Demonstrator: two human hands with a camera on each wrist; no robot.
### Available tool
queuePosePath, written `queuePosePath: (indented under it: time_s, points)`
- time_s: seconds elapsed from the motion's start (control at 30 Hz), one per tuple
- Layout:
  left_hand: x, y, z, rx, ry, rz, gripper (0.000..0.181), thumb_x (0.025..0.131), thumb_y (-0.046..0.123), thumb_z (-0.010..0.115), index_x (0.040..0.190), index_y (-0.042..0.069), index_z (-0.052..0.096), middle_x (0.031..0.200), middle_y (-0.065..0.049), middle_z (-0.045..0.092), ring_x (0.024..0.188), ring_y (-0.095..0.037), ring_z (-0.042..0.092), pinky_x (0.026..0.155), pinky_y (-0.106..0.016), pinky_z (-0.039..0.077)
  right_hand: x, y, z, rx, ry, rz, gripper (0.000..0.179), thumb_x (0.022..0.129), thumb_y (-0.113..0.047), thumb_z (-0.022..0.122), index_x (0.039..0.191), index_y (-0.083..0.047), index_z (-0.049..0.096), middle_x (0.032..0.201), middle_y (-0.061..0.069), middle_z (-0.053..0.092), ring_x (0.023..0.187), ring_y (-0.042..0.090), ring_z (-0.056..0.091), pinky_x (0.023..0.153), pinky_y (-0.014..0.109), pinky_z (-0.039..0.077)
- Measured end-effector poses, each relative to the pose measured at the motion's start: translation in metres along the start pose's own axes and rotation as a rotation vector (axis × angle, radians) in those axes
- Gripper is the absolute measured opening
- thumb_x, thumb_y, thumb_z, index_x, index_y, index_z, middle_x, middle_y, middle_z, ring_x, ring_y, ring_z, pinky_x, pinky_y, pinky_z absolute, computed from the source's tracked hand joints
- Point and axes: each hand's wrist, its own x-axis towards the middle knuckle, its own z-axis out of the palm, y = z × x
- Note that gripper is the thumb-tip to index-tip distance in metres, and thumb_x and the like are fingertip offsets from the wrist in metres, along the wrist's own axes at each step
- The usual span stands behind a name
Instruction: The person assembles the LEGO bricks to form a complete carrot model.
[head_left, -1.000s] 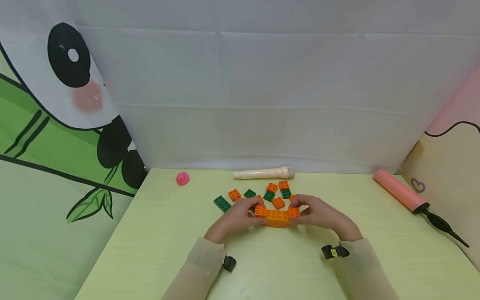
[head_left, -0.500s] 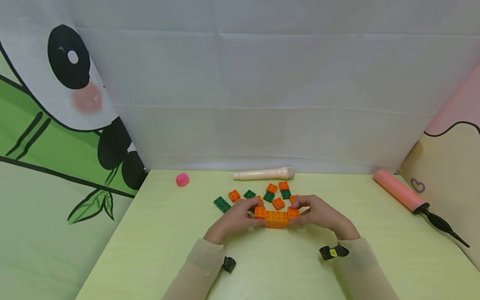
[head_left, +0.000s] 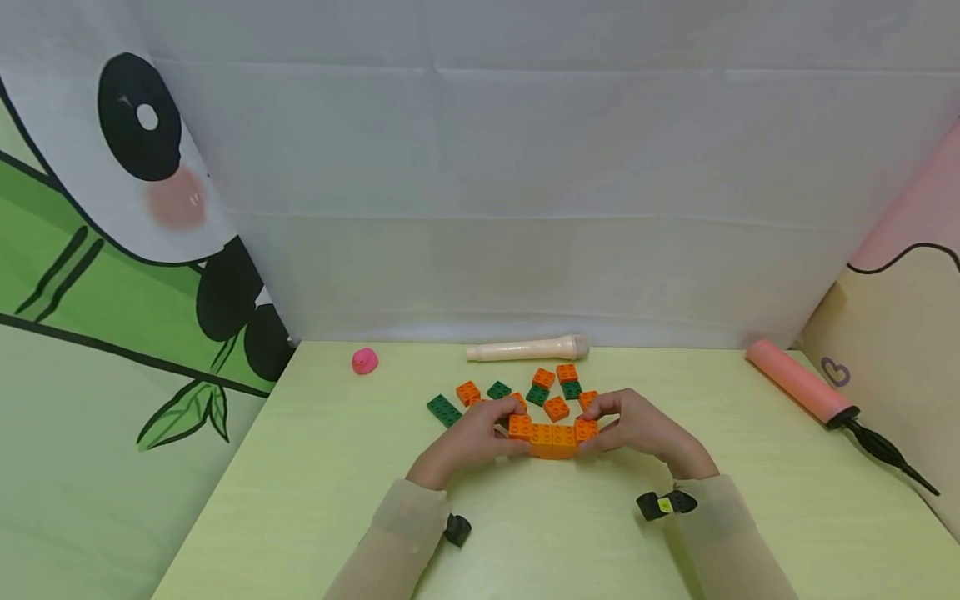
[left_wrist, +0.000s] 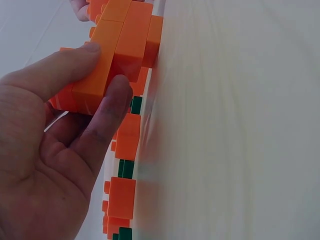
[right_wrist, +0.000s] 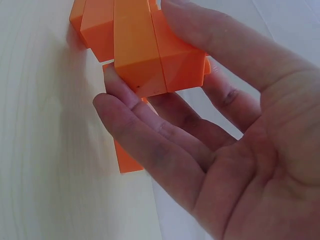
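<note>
Between the two hands is an assembly of joined orange toy building bricks (head_left: 552, 442), its two ends raised higher than its middle. The left hand (head_left: 480, 433) grips its left end; in the left wrist view the thumb lies on the near face of the orange assembly (left_wrist: 107, 60) and fingers curl underneath. At the opposite end the right hand (head_left: 643, 429) pinches the bricks, and the right wrist view shows its thumb on the upper orange brick (right_wrist: 177, 60) with fingers below. Part of each end is hidden by the fingers.
Behind the hands lie several loose orange bricks (head_left: 557, 408) and green bricks (head_left: 445, 409). A pale toy microphone (head_left: 525, 348) lies along the back edge, with a small pink toy (head_left: 365, 360) to its left. A pink balloon pump (head_left: 802, 383) lies at the right.
Both hands keep their hold on the orange assembly. It has shifted very slightly toward the bottom of the head view, and the loose bricks look unchanged.
</note>
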Motion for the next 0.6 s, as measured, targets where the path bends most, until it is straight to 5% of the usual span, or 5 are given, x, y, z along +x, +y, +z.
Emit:
queuePosePath:
  time_s: [0.6]
  points:
    - [-0.0015,0.0026,-0.001,-0.015,-0.012,-0.019,0.027,0.093,0.027,0.082,0.11,0.023,0.062,0.097,0.007,0.066,0.087,-0.012,0.062,0.075,-0.029,0.055,-0.0016,0.0043,-0.004,-0.077,-0.042,0.009,0.04,0.086,-0.017,0.088,0.118,-0.004,0.068,0.117,0.012,0.062,0.087,0.03,0.069,0.081,0.035,0.055]
